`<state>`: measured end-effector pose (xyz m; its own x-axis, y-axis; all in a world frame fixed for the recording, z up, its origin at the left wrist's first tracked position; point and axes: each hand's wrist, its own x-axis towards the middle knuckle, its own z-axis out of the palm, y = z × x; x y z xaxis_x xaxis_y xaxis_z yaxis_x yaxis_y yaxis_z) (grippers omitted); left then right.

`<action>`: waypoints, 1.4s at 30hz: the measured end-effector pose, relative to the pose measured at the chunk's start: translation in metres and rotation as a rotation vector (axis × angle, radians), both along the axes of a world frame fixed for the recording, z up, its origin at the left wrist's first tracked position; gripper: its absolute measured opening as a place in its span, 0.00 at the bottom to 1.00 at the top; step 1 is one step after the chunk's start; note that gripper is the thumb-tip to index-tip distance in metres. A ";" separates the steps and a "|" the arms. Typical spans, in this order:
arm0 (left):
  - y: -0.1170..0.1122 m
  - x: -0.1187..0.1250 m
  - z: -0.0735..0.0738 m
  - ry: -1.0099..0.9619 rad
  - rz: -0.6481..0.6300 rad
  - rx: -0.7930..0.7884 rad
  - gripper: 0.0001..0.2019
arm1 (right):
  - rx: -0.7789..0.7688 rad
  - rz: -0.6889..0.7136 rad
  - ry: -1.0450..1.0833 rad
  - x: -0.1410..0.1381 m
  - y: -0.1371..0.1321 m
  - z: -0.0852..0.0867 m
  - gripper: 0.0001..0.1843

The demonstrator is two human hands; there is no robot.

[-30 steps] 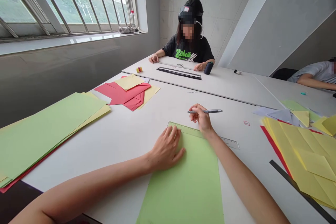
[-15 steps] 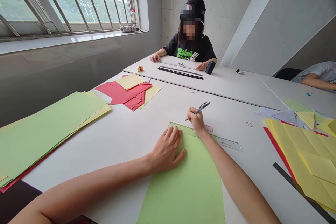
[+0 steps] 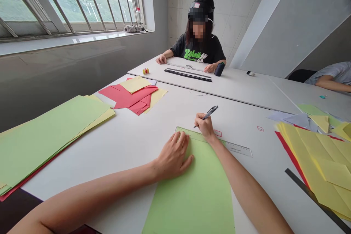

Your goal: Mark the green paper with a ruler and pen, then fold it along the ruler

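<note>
A green sheet [image 3: 197, 190] lies flat on the white bench [image 3: 131, 142], a clear ruler [image 3: 233, 147] across its far edge. The left hand [image 3: 174, 155] presses sheet and ruler, fingers spread flat. The right hand [image 3: 205, 127] pinches a pen [image 3: 208, 111], tip at the ruler's edge.

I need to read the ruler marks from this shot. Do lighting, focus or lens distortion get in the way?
Head view: daylight from the window at left lights the table evenly; soft shadows under the left hand and the right hand holding the pen; glare on the sill; wide lens stretches things near the frame edges; ruler sharp, marks too small to read.
</note>
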<state>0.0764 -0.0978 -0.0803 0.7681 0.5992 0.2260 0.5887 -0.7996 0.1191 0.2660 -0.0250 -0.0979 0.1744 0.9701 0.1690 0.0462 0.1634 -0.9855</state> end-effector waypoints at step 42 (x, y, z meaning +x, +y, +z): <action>-0.002 0.000 0.003 0.088 0.009 0.006 0.29 | -0.040 -0.082 -0.224 -0.002 -0.002 -0.002 0.12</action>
<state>0.0767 -0.0996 -0.0772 0.7800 0.6045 0.1617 0.6034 -0.7951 0.0614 0.2641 -0.0272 -0.1001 0.2155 0.9609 0.1737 0.2756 0.1108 -0.9549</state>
